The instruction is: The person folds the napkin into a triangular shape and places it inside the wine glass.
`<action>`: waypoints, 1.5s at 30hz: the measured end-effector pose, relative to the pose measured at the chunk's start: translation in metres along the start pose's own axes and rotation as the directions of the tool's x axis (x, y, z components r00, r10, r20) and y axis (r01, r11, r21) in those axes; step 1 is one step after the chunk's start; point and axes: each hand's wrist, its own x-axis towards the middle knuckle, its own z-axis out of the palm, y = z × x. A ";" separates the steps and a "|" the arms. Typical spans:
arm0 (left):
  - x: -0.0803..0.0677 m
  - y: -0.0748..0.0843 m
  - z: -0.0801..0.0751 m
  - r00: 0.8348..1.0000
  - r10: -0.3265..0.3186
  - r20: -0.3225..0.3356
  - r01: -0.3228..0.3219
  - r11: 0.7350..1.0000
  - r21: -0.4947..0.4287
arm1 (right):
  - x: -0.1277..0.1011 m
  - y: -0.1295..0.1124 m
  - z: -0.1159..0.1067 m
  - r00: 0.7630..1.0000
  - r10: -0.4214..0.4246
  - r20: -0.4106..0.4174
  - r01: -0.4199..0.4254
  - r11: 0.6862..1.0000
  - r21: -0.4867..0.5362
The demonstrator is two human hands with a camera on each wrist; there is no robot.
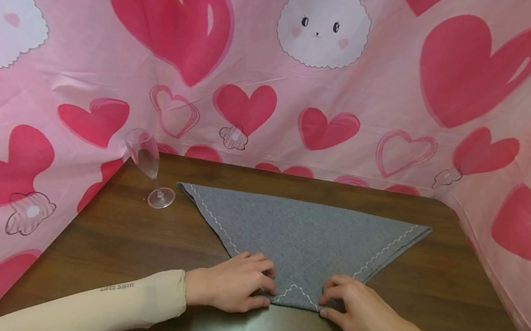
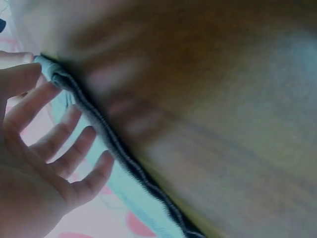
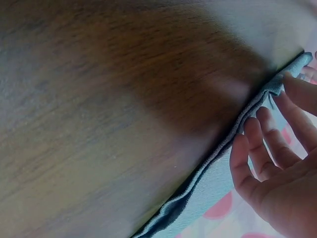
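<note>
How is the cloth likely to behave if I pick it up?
The cloth is probably floppy: its edges ripple softly in the right wrist view. It looks thin even where layered, so it should be light. The layers may slide apart when lifted, since their edges lie slightly offset along its right side.

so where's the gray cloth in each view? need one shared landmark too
Head: gray cloth lies just right of centre, long edge away from the person, left hand and right hand at its short near edge.
Left wrist: diagonal strip, upper left to bottom, alongside the fingers.
Right wrist: diagonal strip, upper right to bottom, alongside the fingers.
Shared landmark: brown wooden table.
</note>
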 end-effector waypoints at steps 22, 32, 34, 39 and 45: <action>0.020 0.016 -0.014 0.992 0.112 0.059 -0.122 0.966 0.227 | 0.030 -0.015 0.003 0.986 -0.168 -0.002 0.166 0.978 -0.128; 0.023 0.016 -0.011 0.993 0.105 0.045 -0.112 0.972 0.204 | 0.034 -0.018 0.010 0.979 -0.202 0.036 0.204 0.971 -0.121; 0.022 0.016 -0.010 0.993 0.108 0.037 -0.114 0.971 0.212 | 0.031 -0.016 0.010 0.979 -0.200 0.029 0.202 0.973 -0.113; 0.022 0.015 -0.008 0.994 0.107 0.027 -0.110 0.972 0.209 | 0.020 -0.011 0.008 0.984 -0.176 0.016 0.177 0.980 -0.096; 0.021 0.015 -0.009 0.995 0.093 0.044 -0.100 0.978 0.185 | 0.011 -0.006 0.008 0.988 -0.157 -0.016 0.154 0.983 -0.094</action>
